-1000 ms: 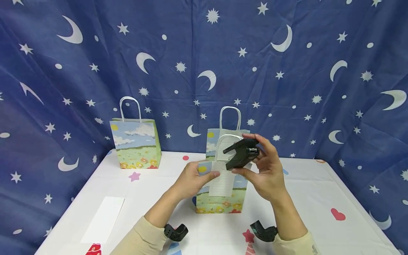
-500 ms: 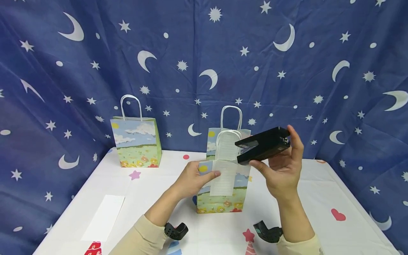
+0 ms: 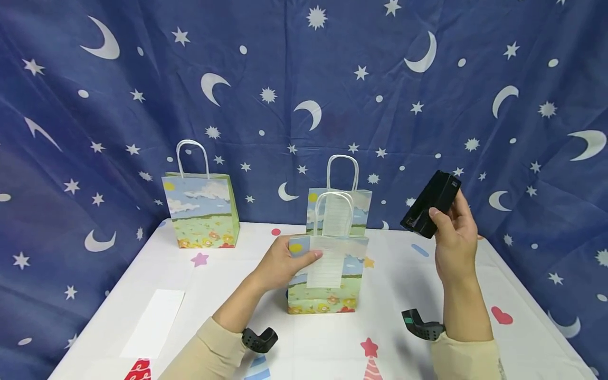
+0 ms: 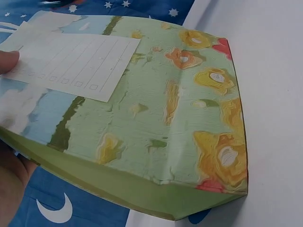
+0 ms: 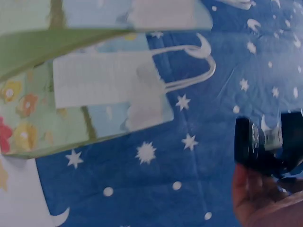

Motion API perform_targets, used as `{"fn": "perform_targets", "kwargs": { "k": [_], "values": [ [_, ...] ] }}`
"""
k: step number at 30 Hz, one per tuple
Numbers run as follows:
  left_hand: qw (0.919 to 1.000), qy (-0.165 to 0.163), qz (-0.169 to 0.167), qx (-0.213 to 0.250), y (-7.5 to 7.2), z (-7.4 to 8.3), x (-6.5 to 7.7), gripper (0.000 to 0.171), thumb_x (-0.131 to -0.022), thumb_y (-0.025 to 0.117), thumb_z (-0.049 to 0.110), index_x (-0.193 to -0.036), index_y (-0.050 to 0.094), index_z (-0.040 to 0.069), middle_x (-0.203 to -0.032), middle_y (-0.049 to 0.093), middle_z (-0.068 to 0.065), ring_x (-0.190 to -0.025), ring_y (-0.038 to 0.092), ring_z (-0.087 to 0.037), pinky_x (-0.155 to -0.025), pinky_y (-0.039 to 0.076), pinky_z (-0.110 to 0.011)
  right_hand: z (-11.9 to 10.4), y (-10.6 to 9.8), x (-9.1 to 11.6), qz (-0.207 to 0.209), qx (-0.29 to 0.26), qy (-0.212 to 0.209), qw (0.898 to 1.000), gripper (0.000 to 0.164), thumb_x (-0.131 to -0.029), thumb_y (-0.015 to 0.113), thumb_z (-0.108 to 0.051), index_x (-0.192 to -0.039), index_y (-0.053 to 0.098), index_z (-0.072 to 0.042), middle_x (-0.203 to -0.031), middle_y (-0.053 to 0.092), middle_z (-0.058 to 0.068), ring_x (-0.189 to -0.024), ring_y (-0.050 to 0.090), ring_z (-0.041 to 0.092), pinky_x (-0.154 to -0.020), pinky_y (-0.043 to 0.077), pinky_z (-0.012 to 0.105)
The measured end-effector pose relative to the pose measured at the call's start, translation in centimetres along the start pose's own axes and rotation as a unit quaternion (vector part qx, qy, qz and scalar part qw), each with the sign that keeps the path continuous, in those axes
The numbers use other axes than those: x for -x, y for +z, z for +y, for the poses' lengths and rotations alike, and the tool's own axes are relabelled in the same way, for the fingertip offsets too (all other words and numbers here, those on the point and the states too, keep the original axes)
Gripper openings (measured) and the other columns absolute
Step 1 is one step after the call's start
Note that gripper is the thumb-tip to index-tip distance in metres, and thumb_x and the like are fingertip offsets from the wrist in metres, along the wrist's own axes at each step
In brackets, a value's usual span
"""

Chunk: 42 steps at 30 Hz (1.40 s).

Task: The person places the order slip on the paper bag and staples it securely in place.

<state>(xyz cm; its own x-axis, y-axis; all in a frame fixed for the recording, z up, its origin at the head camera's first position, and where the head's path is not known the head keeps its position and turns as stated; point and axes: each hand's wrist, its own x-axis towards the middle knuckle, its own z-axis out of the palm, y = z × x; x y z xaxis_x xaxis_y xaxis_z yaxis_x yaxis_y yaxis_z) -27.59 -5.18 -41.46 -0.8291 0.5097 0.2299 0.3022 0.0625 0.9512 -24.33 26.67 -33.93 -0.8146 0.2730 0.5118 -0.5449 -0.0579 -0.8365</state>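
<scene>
Left hand (image 3: 280, 266) pinches the meadow-print paper bag (image 3: 304, 298) and lined card (image 3: 325, 270) in front of a matching bag (image 3: 361, 203), while my right hand (image 3: 455, 240) grips the black stapler (image 3: 434, 200) well apart — best, I think, to press that card flat without creasing it.

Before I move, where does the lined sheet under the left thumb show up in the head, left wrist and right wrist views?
Head: the lined sheet is below and slightly right of centre, on the gift bag that the left hand grips.
Left wrist: upper left, with the thumb over its left end.
Right wrist: not in it; the similar paper there is on the rear gift bag.
Shared landmark: the blue moon-and-star curtain.
</scene>
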Motion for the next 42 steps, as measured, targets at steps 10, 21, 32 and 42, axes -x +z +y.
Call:
{"fn": "perform_targets", "kwargs": {
  "k": [10, 21, 32, 42],
  "values": [
    [0.9999, 0.005, -0.005, 0.009, -0.4, 0.1, -0.1, 0.033, -0.100, 0.070, 0.022, -0.132, 0.068, 0.012, -0.117, 0.078, -0.008, -0.103, 0.077, -0.021, -0.087, 0.062, -0.035, 2.9, -1.8, -1.5, 0.019, 0.212, 0.211, 0.954, 0.057, -0.110, 0.043, -0.033, -0.163, 0.031, -0.018, -0.162, 0.038, 0.012, -0.148, 0.036, 0.031, -0.119, 0.031, 0.057],
    [0.9999, -0.012, -0.004, -0.001, -0.5, 0.4, 0.0, 0.036, -0.100, 0.070, 0.025, -0.135, 0.067, 0.015, -0.122, 0.077, -0.008, -0.106, 0.077, -0.023, -0.089, 0.062, -0.037, 6.2, -3.7, -2.0, -0.114, 0.357, 0.295, 0.879, 0.074, -0.110, 0.039, -0.041, -0.163, 0.016, 0.005, -0.160, 0.034, 0.035, -0.147, 0.037, 0.050, -0.116, 0.036, 0.065],
    [0.9999, -0.014, -0.007, 0.005, -0.5, 0.1, 0.0, 0.040, -0.100, 0.070, 0.024, -0.139, 0.065, 0.015, -0.127, 0.075, -0.008, -0.108, 0.076, -0.024, -0.090, 0.062, -0.039, 8.8, -4.9, -1.3, -0.174, 0.440, 0.352, 0.807, 0.072, -0.105, 0.050, -0.028, -0.155, 0.024, 0.015, -0.151, 0.040, 0.041, -0.134, 0.047, 0.052, -0.105, 0.047, 0.062],
    [0.9998, -0.020, -0.008, 0.001, -0.2, 0.3, -0.1, 0.038, -0.100, 0.070, 0.025, -0.137, 0.066, 0.016, -0.125, 0.076, -0.007, -0.109, 0.076, -0.022, -0.090, 0.062, -0.036, 10.1, -5.6, -0.6, -0.195, 0.494, 0.365, 0.765, 0.071, -0.101, 0.052, -0.026, -0.151, 0.029, 0.019, -0.148, 0.039, 0.044, -0.132, 0.047, 0.056, -0.104, 0.046, 0.068]
  ]
}}
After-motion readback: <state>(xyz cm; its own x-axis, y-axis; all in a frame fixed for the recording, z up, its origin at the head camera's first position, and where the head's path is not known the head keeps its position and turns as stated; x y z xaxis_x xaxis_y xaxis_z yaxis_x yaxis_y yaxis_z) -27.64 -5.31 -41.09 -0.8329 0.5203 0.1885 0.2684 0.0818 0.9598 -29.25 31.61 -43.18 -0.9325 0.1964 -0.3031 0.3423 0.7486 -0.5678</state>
